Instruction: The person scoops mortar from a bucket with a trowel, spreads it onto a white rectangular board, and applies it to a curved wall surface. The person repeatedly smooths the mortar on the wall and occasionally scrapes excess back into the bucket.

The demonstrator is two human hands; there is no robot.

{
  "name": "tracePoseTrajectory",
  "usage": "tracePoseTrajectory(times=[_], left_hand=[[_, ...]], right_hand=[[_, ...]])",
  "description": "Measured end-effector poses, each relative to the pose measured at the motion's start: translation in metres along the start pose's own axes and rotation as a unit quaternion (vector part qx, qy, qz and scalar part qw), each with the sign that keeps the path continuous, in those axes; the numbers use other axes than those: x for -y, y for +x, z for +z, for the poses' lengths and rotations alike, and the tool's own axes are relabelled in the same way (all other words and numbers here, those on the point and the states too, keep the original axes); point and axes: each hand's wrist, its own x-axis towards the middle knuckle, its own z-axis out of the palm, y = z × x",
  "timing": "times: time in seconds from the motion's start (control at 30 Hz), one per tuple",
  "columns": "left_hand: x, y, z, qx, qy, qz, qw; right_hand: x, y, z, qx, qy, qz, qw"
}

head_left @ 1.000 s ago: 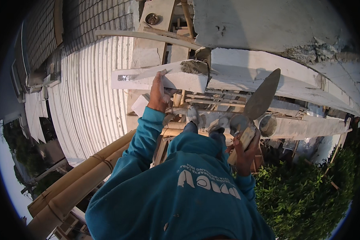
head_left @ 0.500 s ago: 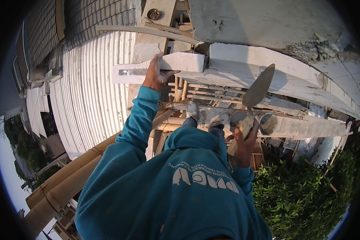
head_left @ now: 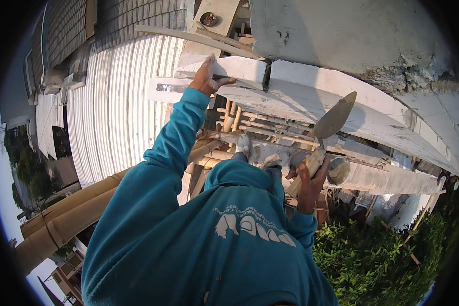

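My left hand [head_left: 207, 81] grips a white block [head_left: 239, 68] at the upper middle, its end beside a long white ledge [head_left: 311, 76] with a narrow dark seam between them. A pale piece with a shiny metal strip [head_left: 169, 88] shows below it. My right hand [head_left: 313, 181] is closed on the wooden handle of a trowel [head_left: 334, 115], its grey leaf-shaped blade pointing up and right over the ledge. A bucket [head_left: 339, 171] stands just beside that hand; another round container is half hidden behind it.
Bamboo scaffold poles [head_left: 69, 219] run at lower left. My feet stand on a narrow dusty platform [head_left: 262, 153]. Corrugated roofing [head_left: 117, 107] lies left, a grey rendered slab [head_left: 341, 30] upper right, leafy branches [head_left: 372, 255] lower right. A small bowl [head_left: 209, 19] rests on a board above.
My left hand has moved upward, bringing the white block against the ledge's end. The mortar patch seen on it earlier no longer shows. The trowel stays in my right hand; the view has shifted slightly.
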Motion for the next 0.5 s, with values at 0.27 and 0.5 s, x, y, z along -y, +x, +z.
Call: tracePoseTrajectory(times=[0.27, 0.5], left_hand=[[0.010, -0.003, 0.017, -0.039, -0.012, 0.012, 0.999], [0.015, -0.005, 0.031, -0.047, -0.069, 0.018, 0.996]], right_hand=[[0.012, 0.017, 0.016, 0.045, -0.034, -0.019, 0.998], [-0.011, 0.028, 0.045, 0.053, -0.060, -0.095, 0.992]])
